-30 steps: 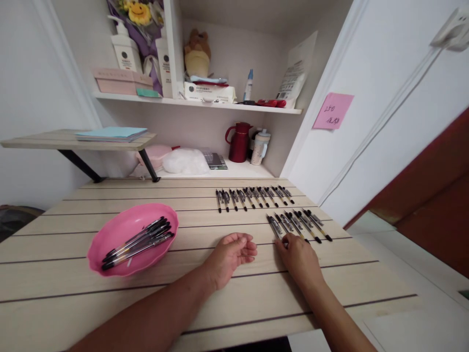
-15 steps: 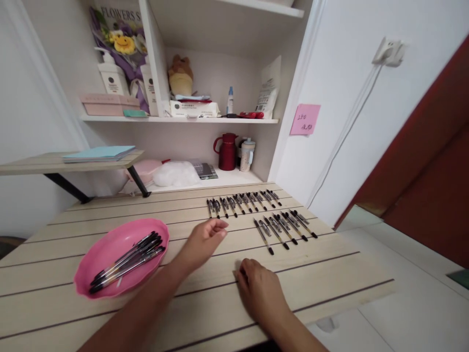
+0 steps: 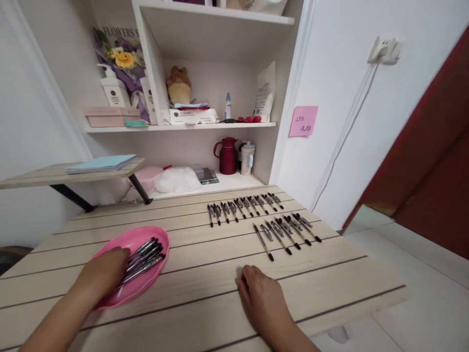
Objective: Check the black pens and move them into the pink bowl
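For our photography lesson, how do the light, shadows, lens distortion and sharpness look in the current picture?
Head view: the light looks soft, with a faint shadow beside the right hand on the table; head view: the cabinet divider leans, probably wide-lens distortion; head view: fine markings on the pens are too small to make out.
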The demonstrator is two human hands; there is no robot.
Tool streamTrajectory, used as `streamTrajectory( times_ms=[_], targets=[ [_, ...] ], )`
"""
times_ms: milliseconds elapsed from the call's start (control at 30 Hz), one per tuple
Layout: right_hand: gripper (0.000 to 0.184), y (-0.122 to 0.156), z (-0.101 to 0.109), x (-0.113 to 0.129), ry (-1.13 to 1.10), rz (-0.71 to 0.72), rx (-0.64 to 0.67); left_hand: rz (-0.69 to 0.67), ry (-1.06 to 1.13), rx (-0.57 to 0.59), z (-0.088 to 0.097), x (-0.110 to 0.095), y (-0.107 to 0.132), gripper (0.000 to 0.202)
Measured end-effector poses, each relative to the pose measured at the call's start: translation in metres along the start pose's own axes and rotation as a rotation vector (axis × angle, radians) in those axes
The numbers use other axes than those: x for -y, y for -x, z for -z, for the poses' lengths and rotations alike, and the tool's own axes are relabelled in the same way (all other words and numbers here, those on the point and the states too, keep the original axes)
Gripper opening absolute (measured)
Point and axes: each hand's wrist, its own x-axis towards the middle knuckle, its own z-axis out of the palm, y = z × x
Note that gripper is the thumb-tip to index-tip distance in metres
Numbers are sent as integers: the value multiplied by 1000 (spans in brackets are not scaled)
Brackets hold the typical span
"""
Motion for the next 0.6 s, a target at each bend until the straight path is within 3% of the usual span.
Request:
streamTrajectory(
  times_ms=[133, 333, 433, 533, 600],
  targets=[
    [10, 1, 1, -1, -7, -8, 2, -7, -53, 23, -8, 1, -5, 24],
    [11, 1, 1, -1, -21, -6, -6, 9, 135, 32, -17, 19, -23, 28],
    [12, 2, 2, 0, -29, -6, -10, -3, 110, 69, -11, 24, -26, 16],
    [13, 3, 3, -1, -65, -18, -20, 67, 214, -106, 6, 11, -18, 11],
    [15, 2, 5, 0, -153, -45, -27, 85, 508, -235, 15, -11, -7, 10]
  ],
)
